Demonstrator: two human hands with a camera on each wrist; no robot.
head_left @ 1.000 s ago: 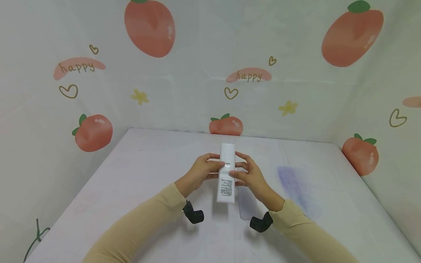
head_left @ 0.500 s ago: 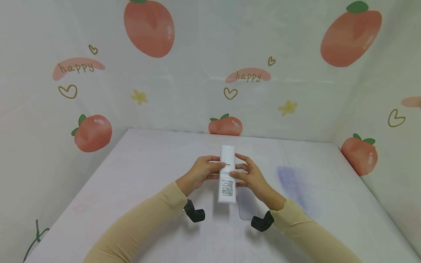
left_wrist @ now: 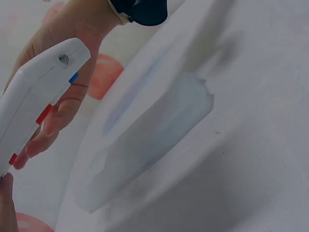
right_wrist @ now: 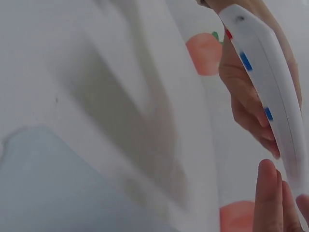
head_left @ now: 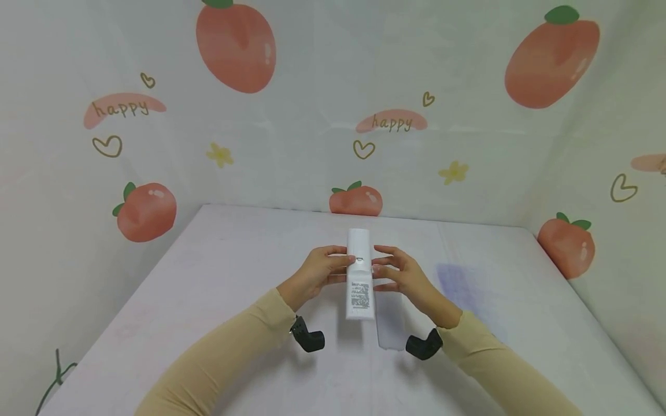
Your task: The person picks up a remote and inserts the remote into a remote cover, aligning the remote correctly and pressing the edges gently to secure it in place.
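A white remote control is held up over the table, its back with the printed label facing the head camera. My left hand grips its left edge, thumb on the back near the small latch. Red and blue buttons show along the front of the remote in the left wrist view. My right hand is at the right edge, thumb and fingers extended beside it, the thumb no longer over the back. Beneath the right hand, a translucent plastic sleeve lies on the table.
The white-covered table has a purple stain to the right. A patterned cloth backdrop rises behind it and at both sides. A green cord hangs at the left. Black cameras are strapped to both wrists.
My right hand has shifted a little to the right, its thumb sliding off the remote control's back to the edge. The left hand keeps its grip, and the remote stays nearly in place.
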